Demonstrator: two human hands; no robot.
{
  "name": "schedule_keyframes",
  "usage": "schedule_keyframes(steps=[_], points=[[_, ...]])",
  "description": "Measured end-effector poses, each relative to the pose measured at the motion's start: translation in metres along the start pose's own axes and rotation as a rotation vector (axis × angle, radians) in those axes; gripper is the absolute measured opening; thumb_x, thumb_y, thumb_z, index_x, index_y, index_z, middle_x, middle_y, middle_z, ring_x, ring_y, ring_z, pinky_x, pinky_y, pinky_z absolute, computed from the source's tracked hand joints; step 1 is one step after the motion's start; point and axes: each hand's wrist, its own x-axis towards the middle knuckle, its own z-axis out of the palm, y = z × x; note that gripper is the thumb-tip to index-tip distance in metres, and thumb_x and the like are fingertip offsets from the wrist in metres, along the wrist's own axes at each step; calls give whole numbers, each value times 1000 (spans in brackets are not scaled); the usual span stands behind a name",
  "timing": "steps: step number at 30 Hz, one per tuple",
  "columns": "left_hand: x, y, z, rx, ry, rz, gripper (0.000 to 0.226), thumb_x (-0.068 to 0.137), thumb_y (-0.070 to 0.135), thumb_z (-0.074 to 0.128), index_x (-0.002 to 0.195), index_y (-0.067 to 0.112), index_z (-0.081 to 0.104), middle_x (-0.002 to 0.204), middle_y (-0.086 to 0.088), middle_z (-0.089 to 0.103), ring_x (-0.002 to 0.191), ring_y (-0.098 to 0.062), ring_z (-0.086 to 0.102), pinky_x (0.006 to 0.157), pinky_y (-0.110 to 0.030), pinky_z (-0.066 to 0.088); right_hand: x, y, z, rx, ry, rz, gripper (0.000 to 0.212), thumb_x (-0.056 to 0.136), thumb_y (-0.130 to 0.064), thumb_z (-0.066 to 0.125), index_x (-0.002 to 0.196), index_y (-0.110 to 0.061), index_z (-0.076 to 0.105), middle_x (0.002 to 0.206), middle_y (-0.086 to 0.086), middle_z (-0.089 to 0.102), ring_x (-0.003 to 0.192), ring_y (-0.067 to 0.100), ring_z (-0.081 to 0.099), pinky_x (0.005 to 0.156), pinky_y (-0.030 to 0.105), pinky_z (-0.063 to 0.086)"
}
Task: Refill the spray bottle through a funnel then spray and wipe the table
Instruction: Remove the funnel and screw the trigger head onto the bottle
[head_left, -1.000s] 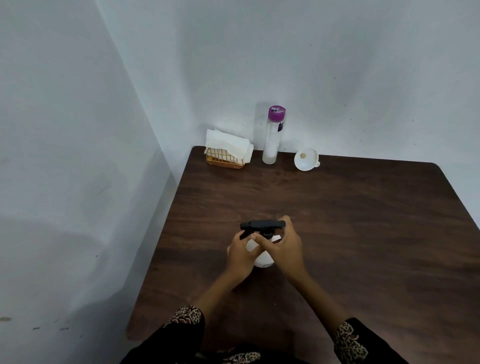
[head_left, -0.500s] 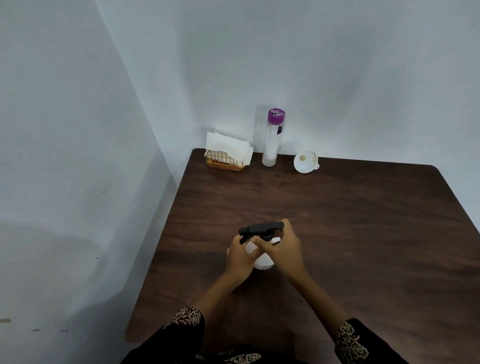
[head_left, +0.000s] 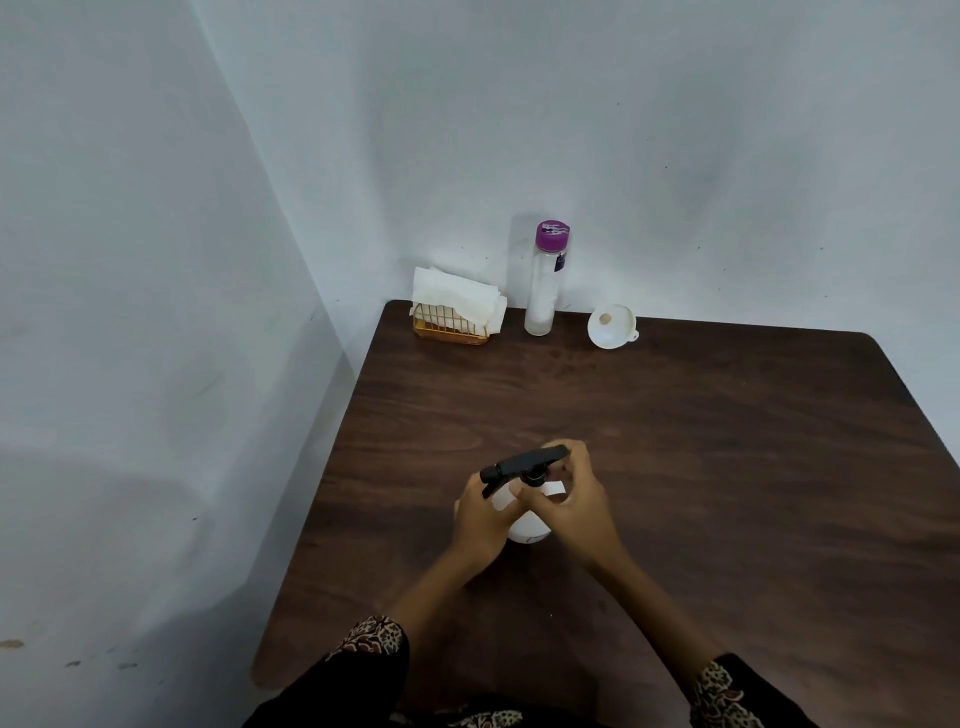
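Patterned sleeve cuffs (head_left: 371, 638) are seen at the bottom edge, both forearms reaching forward over the dark wood desk (head_left: 727, 493). The white spray bottle (head_left: 525, 530) is stood upright on the desk, near the middle of it, between both hands. The body of the bottle is gripped by the left hand (head_left: 483, 519), fingers curled round its left side. The neck, just under the black trigger head (head_left: 524, 462), is held by the right hand (head_left: 574, 506), fingers curled round the collar. The trigger head is seated on the bottle, nozzle pointed left. Liquid level inside cannot be told.

Along the far edge, against the wall: a white funnel (head_left: 612, 326) is lain on its side; left of it a clear bottle with a purple cap (head_left: 545, 280) is stood upright; further left, in the corner, a gold wire holder (head_left: 449, 327) is stuffed with white tissues (head_left: 457, 293). All three are well apart from the hands.
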Motion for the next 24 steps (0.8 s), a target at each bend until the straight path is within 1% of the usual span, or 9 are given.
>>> schedule_keyframes(steps=[2, 4, 6, 9, 13, 15, 19, 22, 24], points=[[-1, 2, 1, -10, 1, 20, 99, 42, 89, 62, 115, 21, 59, 119, 5, 63, 110, -11, 60, 97, -42, 50, 3, 2, -4, -3, -46, -27, 39, 79, -27, 72, 114, -31, 55, 107, -15, 63, 100, 2, 60, 84, 33, 54], [-1, 4, 1, 41, -4, 41, 86, 51, 82, 60, 112, 21, 61, 123, 3, 61, 112, -10, 57, 99, -43, 48, 6, 1, -3, -32, -34, -10, 24, 79, -26, 73, 98, -30, 60, 98, -11, 66, 94, 5, 63, 79, 37, 56], [1, 3, 1, 126, -17, 88, 72, 63, 74, 55, 115, 24, 64, 128, 3, 57, 117, -12, 52, 103, -46, 43, 7, -3, 1, -97, 24, 6, 28, 75, -30, 76, 83, -28, 50, 88, -8, 66, 83, 5, 63, 70, 29, 54], [2, 2, 0, 152, -32, 82, 47, 78, 51, 64, 116, 23, 65, 130, 0, 54, 120, -17, 52, 103, -46, 42, 5, -6, 6, -141, 75, 28, 42, 69, -40, 79, 86, -24, 45, 90, -9, 63, 84, 3, 61, 68, 20, 49], [-4, 6, -1, 22, -24, 26, 77, 56, 71, 64, 116, 24, 57, 125, 6, 57, 116, -13, 54, 99, -36, 46, 5, 2, -1, -30, -43, -15, 49, 70, -47, 73, 112, -34, 50, 108, -15, 62, 102, 4, 60, 83, 29, 53], [-3, 5, -1, 25, -7, 33, 95, 49, 82, 59, 121, 20, 58, 121, 9, 56, 112, -9, 54, 96, -31, 47, 8, 4, -3, -16, -80, 13, 37, 74, -36, 74, 107, -34, 57, 107, -14, 64, 101, 6, 61, 84, 39, 55], [-1, 4, 0, 144, -35, 110, 74, 62, 74, 50, 117, 27, 64, 129, 3, 56, 120, -13, 50, 104, -41, 42, 9, -3, 3, -46, 23, 52, 33, 70, -28, 81, 81, -23, 49, 82, -9, 63, 79, 5, 61, 67, 23, 49], [0, 2, -1, 151, -44, 108, 47, 76, 55, 62, 114, 26, 66, 129, 1, 55, 121, -15, 51, 104, -45, 43, 7, -5, 8, -77, 48, 45, 38, 70, -31, 80, 87, -19, 48, 85, -8, 61, 78, 4, 59, 63, 15, 43], [-1, 3, -2, 127, -44, 108, 51, 75, 55, 64, 115, 25, 65, 131, 1, 54, 121, -16, 51, 103, -43, 44, 7, -2, 6, -57, -25, 5, 39, 74, -31, 77, 103, -23, 54, 99, -13, 61, 90, 1, 60, 71, 16, 47]])
